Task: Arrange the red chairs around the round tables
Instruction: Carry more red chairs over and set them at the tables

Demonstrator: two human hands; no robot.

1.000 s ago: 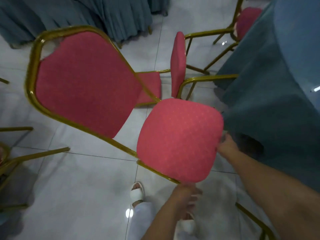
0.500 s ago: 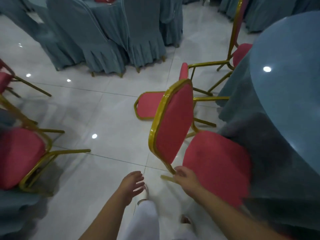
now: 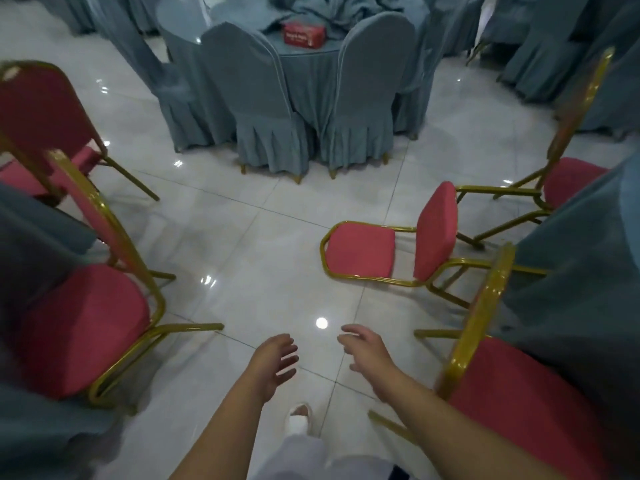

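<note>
Beside the round table [image 3: 571, 299] on your right, the near red chair [image 3: 519, 403] is standing upright, seat against the tablecloth. Just past it, the tipped chair [image 3: 360, 251] is lying on its back on the floor [image 3: 263, 271]. Your left hand [image 3: 273, 365] and right hand [image 3: 367, 355] are hovering over the tiles, fingers loosely spread, gripping nothing. On your left, the left chair [image 3: 79, 327] is standing upright.
</note>
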